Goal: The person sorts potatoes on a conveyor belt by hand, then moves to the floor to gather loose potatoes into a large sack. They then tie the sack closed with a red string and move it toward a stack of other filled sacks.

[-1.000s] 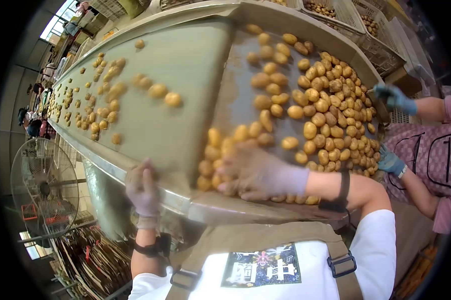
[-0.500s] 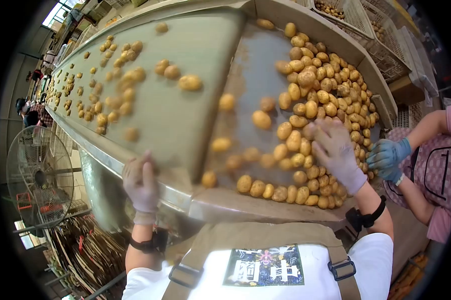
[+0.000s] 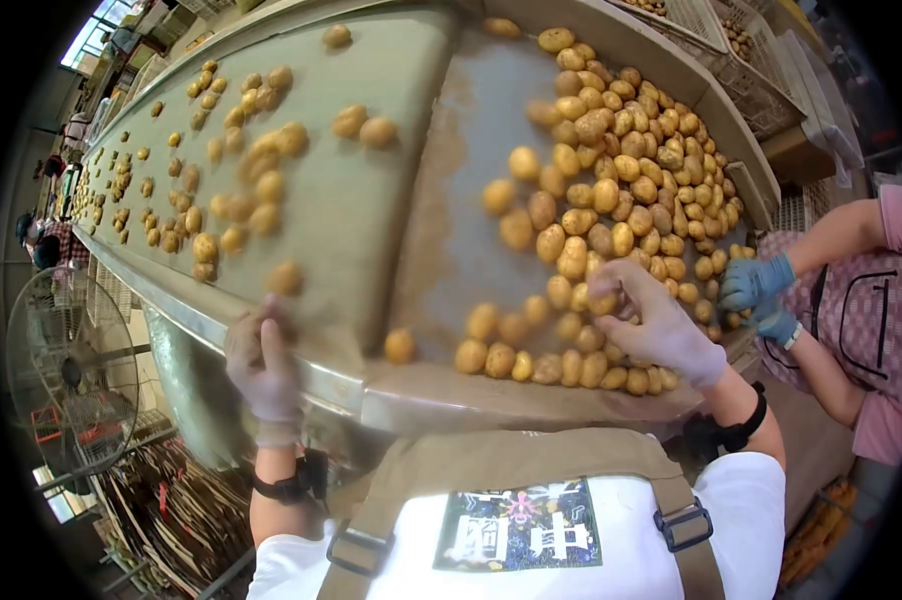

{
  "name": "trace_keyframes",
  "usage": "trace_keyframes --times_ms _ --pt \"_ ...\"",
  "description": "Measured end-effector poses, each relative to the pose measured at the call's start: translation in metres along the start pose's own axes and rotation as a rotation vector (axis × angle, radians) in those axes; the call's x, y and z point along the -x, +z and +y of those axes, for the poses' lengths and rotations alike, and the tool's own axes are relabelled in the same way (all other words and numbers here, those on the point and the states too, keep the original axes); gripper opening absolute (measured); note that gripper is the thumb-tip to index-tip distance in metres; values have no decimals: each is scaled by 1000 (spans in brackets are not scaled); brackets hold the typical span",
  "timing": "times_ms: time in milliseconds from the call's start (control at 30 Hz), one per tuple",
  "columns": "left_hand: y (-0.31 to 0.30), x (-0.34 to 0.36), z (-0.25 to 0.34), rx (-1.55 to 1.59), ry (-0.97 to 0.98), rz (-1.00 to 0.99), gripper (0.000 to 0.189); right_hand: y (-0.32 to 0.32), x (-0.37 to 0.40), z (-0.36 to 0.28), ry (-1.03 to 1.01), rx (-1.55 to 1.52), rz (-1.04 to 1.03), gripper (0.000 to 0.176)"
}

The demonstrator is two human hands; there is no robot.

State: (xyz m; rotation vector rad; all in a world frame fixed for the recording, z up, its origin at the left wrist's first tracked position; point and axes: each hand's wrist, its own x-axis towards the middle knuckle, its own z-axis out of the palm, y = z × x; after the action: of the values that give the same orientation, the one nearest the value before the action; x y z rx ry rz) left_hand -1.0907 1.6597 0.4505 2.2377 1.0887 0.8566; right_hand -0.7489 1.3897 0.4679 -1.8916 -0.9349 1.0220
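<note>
Small yellow potatoes (image 3: 621, 170) lie heaped on a grey sorting tray (image 3: 451, 230) at the end of a green conveyor belt (image 3: 361, 190). My right hand (image 3: 656, 325), in a pale glove, rests among the potatoes near the tray's front edge, its fingers curled around one potato (image 3: 603, 302). My left hand (image 3: 261, 365), also gloved, grips the metal rim of the belt (image 3: 201, 320) with the fingers wrapped over it. A row of potatoes (image 3: 561, 368) lines the tray's front lip just left of my right hand.
A co-worker's hands in blue gloves (image 3: 756, 290) work at the tray's right edge. Loose potatoes (image 3: 221, 180) ride the belt to the left. White crates (image 3: 741, 50) stand behind the tray. A floor fan (image 3: 66, 370) stands at the lower left.
My right hand swept from the tray's left front to the right and has now closed on a potato. The pushed potatoes have spread out. My left hand stays on the rim.
</note>
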Motion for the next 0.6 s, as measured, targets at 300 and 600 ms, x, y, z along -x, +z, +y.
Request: trace_keyframes --times_ms 300,600 --pt "-16 -21 -28 -14 27 84 20 57 -9 -24 -138 1083 -250 30" --pt "-38 -41 -55 -36 -31 65 25 109 -49 -21 -226 755 -114 30"
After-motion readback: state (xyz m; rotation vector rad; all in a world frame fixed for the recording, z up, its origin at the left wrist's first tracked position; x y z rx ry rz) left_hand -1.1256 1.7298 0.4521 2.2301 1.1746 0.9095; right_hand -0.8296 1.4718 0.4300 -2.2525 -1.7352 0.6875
